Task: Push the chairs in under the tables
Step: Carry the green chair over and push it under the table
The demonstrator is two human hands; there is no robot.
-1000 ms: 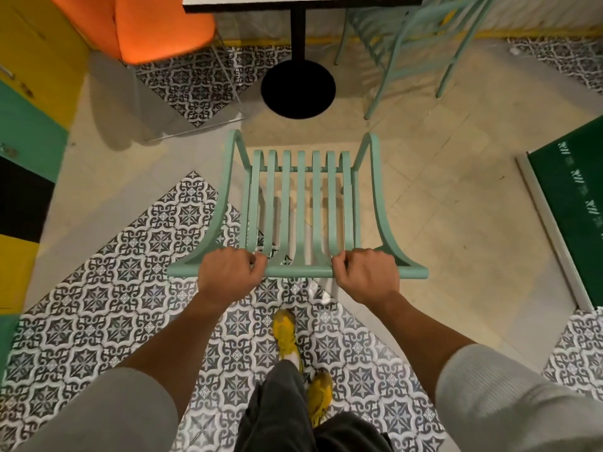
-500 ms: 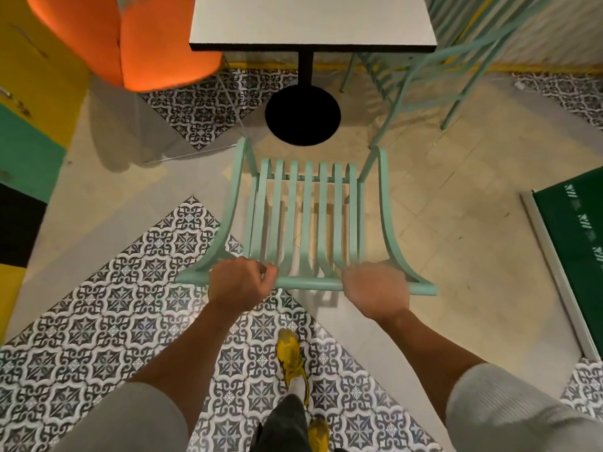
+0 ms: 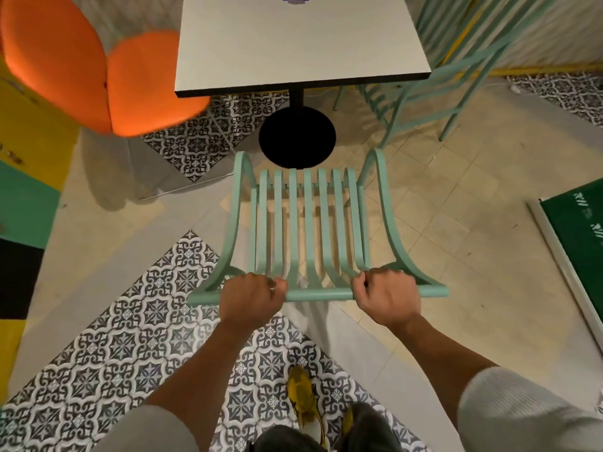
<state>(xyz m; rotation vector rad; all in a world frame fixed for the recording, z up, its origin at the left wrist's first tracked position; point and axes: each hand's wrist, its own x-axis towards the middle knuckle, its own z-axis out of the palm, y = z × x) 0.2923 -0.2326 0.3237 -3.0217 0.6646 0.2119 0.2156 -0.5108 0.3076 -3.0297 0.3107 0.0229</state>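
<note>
Head view: left hand (image 3: 249, 301) and right hand (image 3: 386, 300) each have a closed grip on the top rail of the mint chair (image 3: 308, 223). Chair front just short of the desk (image 3: 300, 44), aligned with its pedestal base (image 3: 297, 138). Mid-push; next: straight shove forward.

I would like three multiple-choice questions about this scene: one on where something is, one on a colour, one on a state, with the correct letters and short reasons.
1. Where is the orange padded chair?
A. left of the white square table
B. right of it
C. on top of it

2. What colour is the table's round base?
A. white
B. black
C. green

3. How do the hands meet the mint green slatted metal chair?
A. both closed on its top rail
B. only one touching
C. both hovering apart from it

Answers:
1 A: it stands by the table's left edge.
2 B: the disc on the floor is black.
3 A: the left hand and right hand wrap the rail.
</note>
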